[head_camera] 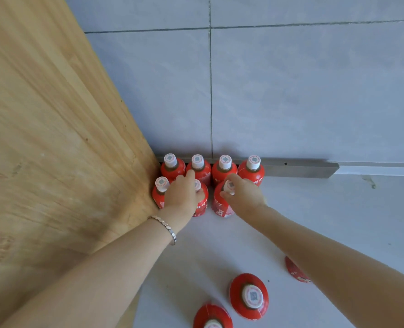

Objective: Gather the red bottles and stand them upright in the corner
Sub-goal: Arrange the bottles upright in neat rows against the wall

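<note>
- Left hand closed over the cap of a red bottle in the front row; silver bracelet on the wrist.
- Right hand grips the neck of the adjacent front bottle.
- Four upright bottles, white-capped, dark contents at the neck, line the grey tiled wall.
- Wooden panel bounds the corner.
- Loose bottles stand on the white floor.

Red bottles: white label script and cap codes unreadable.
</note>
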`<state>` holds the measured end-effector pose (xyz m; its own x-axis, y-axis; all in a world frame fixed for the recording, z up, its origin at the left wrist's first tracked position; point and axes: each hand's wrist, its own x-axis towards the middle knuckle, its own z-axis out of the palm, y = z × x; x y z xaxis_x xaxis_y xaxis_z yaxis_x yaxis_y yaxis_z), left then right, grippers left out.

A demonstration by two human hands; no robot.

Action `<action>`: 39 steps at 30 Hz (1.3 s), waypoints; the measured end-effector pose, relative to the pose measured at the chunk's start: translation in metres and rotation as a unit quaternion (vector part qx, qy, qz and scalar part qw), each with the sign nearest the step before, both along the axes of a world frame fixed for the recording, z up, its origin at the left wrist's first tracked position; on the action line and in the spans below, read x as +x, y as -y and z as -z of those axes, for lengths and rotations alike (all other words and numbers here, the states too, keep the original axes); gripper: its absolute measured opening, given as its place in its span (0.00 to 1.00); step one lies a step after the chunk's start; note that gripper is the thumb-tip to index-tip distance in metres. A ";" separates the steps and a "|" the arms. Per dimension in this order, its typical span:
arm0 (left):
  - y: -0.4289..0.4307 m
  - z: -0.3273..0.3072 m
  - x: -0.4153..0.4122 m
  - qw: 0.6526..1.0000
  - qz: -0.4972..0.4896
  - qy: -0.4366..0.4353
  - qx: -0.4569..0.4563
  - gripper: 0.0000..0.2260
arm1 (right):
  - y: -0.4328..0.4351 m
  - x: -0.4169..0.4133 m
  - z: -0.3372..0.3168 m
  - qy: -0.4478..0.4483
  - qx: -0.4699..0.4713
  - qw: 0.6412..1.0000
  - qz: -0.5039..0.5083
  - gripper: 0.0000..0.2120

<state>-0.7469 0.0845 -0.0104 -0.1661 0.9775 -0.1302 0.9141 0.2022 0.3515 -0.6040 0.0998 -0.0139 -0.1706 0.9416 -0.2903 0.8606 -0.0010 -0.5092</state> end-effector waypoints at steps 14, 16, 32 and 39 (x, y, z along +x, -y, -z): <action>0.006 0.026 -0.007 0.991 0.037 -0.129 0.005 0.23 | 0.010 -0.005 0.023 -0.129 -0.092 0.983 0.092 0.36; 0.009 0.025 0.001 0.988 0.024 -0.151 0.020 0.23 | 0.016 0.001 0.018 -0.133 -0.076 0.985 0.085 0.31; 0.119 -0.020 0.108 0.908 0.308 -0.157 -0.236 0.22 | 0.097 0.168 -0.022 0.222 -0.073 0.969 -0.075 0.21; 0.123 -0.021 0.084 0.975 0.139 0.004 -0.174 0.10 | 0.089 0.142 -0.014 0.100 -0.052 0.994 -0.007 0.19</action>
